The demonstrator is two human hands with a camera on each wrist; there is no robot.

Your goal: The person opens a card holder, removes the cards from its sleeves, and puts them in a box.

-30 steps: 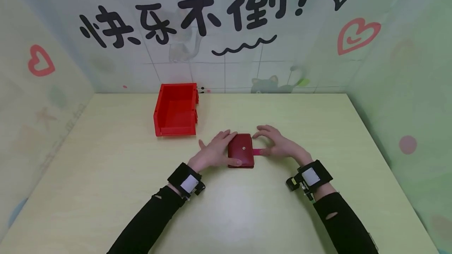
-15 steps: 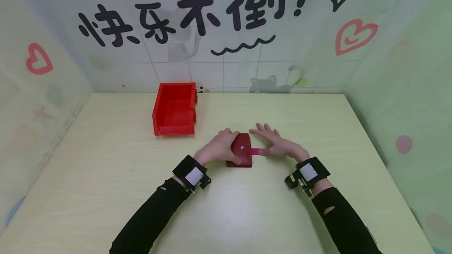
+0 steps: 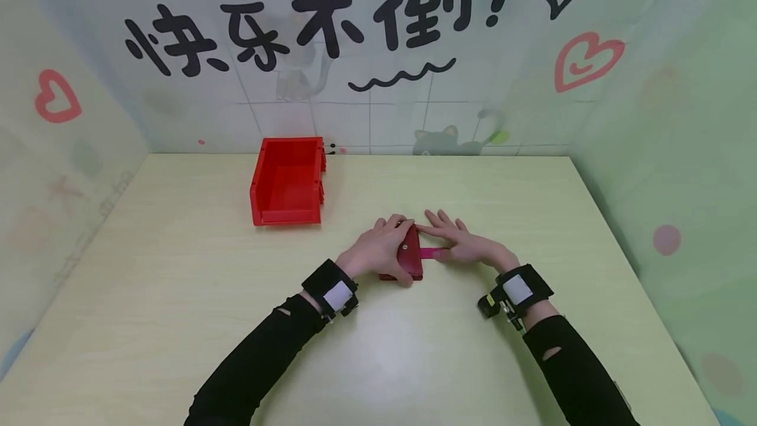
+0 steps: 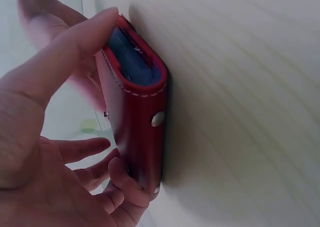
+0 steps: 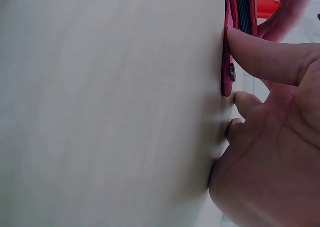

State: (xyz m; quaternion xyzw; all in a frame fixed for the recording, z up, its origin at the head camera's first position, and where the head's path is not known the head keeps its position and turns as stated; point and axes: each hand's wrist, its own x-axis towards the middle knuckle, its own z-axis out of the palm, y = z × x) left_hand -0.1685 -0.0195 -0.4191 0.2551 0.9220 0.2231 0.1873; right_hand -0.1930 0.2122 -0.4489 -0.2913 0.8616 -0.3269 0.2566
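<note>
A dark red leather card holder (image 3: 408, 256) lies flat on the table, a metal snap stud on its upper face. My left hand (image 3: 375, 248) grips it from the left, thumb on the near edge and fingers over the far edge. In the left wrist view, bluish sleeves (image 4: 134, 64) show inside the stitched red cover (image 4: 135, 117). From the right side sticks out a pink-red strap (image 3: 428, 253) with a snap (image 5: 233, 72). The thumb of my right hand (image 3: 464, 245) touches this strap, while its other fingers stretch out beyond it, the index fingertip near the card holder.
Farther back and left stands a red open-front plastic bin (image 3: 288, 183). Printed cloth walls (image 3: 355, 117) border the pale wooden table (image 3: 378, 347) at the back and both sides.
My left hand has shifted right and drawn its grip further over the card holder, covering more of it. The fingers of my right hand have straightened; its thumb stays at the strap.
</note>
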